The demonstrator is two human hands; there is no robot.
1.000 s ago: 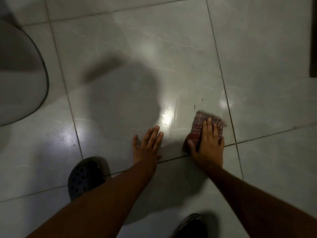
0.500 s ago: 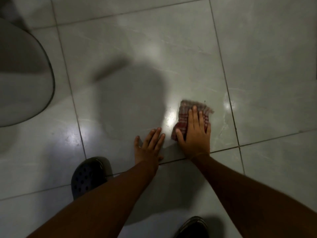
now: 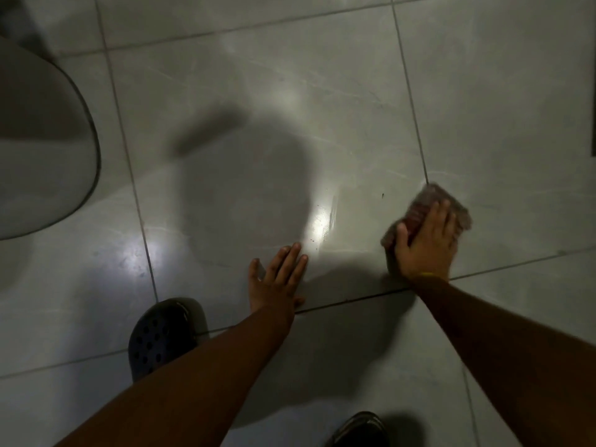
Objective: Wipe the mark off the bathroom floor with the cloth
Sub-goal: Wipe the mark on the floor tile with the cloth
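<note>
A reddish checked cloth (image 3: 419, 204) lies on the grey tiled floor (image 3: 322, 108), blurred by motion, right at a grout line. My right hand (image 3: 425, 243) presses flat on top of it, fingers spread over the fabric. A small dark mark (image 3: 382, 195) shows on the tile just left of the cloth. Small specks dot the glossy, wet-looking patch (image 3: 322, 221) further left. My left hand (image 3: 277, 279) rests palm down on the tile, fingers together, holding nothing.
A pale curved toilet bowl (image 3: 38, 150) fills the left edge. My dark perforated clog (image 3: 161, 337) stands at the lower left, and another shoe (image 3: 358, 430) is at the bottom edge. A dark object (image 3: 593, 91) cuts into the right edge.
My right hand has slid the cloth to the right, from beside my left hand to the grout line. The left hand has stayed put on the tile.
</note>
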